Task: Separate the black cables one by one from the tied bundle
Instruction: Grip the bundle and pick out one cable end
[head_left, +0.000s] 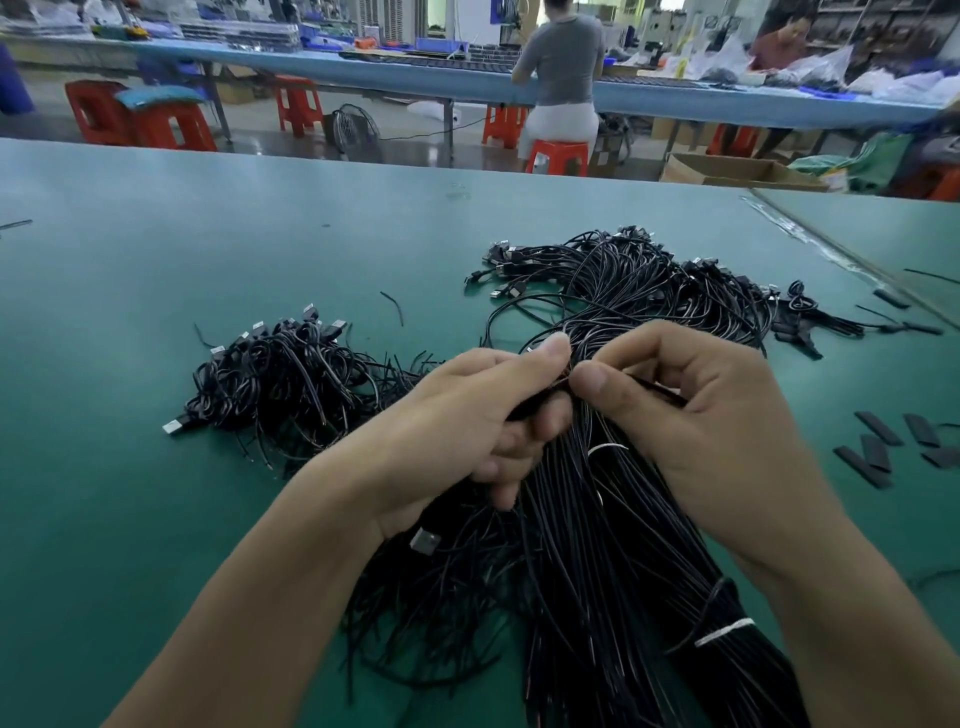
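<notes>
Green bench (156, 249) carries all the stock. Tied bundle (597, 545) runs from the near edge, under both hands, to its plug ends far right. Freed pile (280, 379) lies left, well apart and clearly smaller. Judgement: under way, with most of the cables left to separate. Left hand (467, 415) grips a clutch of bundle strands, fingers (540, 421) curled round them. Right hand (701, 405) pinches a single cable (662, 391) between thumb and forefinger. White tie (724, 631) still binds the near end.
</notes>
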